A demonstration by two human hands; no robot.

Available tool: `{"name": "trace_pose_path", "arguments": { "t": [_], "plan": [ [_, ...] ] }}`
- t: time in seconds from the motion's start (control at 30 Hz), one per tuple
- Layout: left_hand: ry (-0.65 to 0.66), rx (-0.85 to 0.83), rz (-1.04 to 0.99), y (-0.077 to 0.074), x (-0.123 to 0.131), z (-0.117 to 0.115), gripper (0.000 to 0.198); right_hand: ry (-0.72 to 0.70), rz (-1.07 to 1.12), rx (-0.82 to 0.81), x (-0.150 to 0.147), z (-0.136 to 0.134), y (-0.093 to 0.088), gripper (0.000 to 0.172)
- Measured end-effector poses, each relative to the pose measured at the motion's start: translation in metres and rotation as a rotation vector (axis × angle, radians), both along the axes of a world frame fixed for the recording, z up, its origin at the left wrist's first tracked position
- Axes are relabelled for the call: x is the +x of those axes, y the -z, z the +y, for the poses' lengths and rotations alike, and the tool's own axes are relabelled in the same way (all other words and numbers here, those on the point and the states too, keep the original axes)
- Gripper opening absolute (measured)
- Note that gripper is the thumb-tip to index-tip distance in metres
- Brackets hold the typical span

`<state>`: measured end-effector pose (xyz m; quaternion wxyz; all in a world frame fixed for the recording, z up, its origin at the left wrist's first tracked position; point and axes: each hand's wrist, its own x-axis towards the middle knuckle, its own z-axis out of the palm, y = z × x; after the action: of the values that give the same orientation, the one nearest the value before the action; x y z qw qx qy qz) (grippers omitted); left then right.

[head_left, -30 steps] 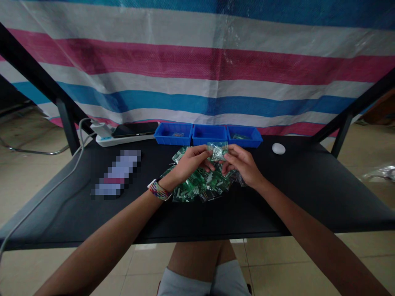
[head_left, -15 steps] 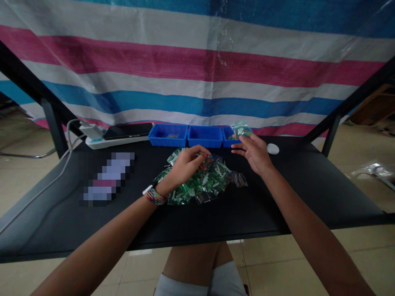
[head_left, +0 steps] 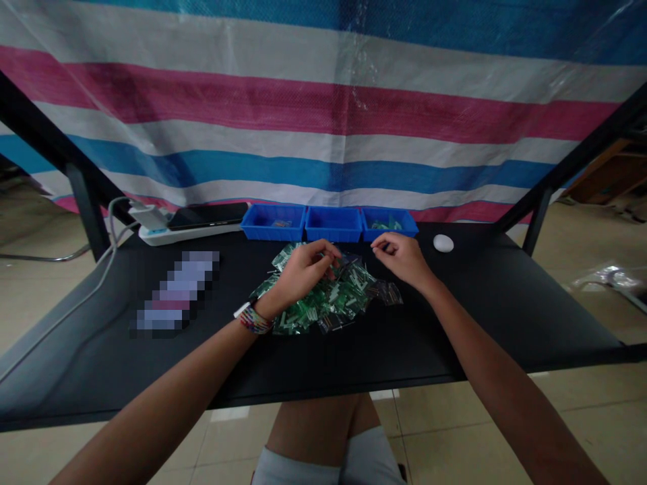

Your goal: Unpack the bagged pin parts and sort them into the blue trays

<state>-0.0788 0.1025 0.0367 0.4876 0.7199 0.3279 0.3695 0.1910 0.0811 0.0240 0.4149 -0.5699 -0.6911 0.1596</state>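
Observation:
A loose heap of small clear plastic packets (head_left: 323,303) with green and dark contents lies on the black table. Over its upper part rests my left hand (head_left: 308,266), a woven bracelet at the wrist. Its fingers are curled with the thumb close to them; whatever they hold is hidden. My right hand (head_left: 404,257) hovers right of the heap, just in front of the right blue bin (head_left: 389,236). No item shows in it, and its bent fingers and thumb have a small gap between them. Green packets (head_left: 387,223) lie inside that bin.
The middle blue bin (head_left: 333,232) and left blue bin (head_left: 273,232) stand alongside; the left one holds a small packet. A white power strip (head_left: 202,234) with a dark phone (head_left: 209,214), a pixelated object (head_left: 176,293) and a white oval object (head_left: 443,243) surround the heap.
My right hand has let go of the green packet it held above the right bin and has drawn back toward the heap. My left hand has barely moved.

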Motion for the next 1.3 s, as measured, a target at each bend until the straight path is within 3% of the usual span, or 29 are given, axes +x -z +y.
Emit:
{"name": "trace_pose_path", "arguments": {
  "t": [0.07,0.2,0.5,0.67,0.87,1.03,1.3],
  "plan": [
    [-0.005,0.014,0.011,0.001,0.000,0.000,0.016,-0.072,-0.076,-0.112,-0.003,-0.003,0.002,0.016],
    [0.003,0.027,0.024,0.002,0.000,-0.001,0.016,-0.069,-0.141,-0.259,-0.005,-0.004,0.009,0.022],
    [0.012,0.052,0.034,0.004,-0.001,0.000,0.015,-0.079,-0.144,-0.300,-0.009,-0.003,0.014,0.008],
    [0.014,0.071,0.034,0.003,0.000,-0.001,0.014,-0.123,-0.162,-0.304,-0.009,-0.004,0.010,0.010],
    [0.015,0.073,0.042,0.005,0.000,-0.001,0.015,-0.189,0.074,-0.129,-0.016,-0.007,0.003,0.005],
    [0.099,-0.011,0.037,0.002,0.000,-0.002,0.025,-0.349,0.337,-0.152,-0.035,-0.019,-0.007,0.014],
    [0.256,-0.146,-0.025,-0.003,0.001,-0.004,0.034,-0.398,0.412,-0.138,-0.051,-0.032,-0.010,0.016]
  ]
}}
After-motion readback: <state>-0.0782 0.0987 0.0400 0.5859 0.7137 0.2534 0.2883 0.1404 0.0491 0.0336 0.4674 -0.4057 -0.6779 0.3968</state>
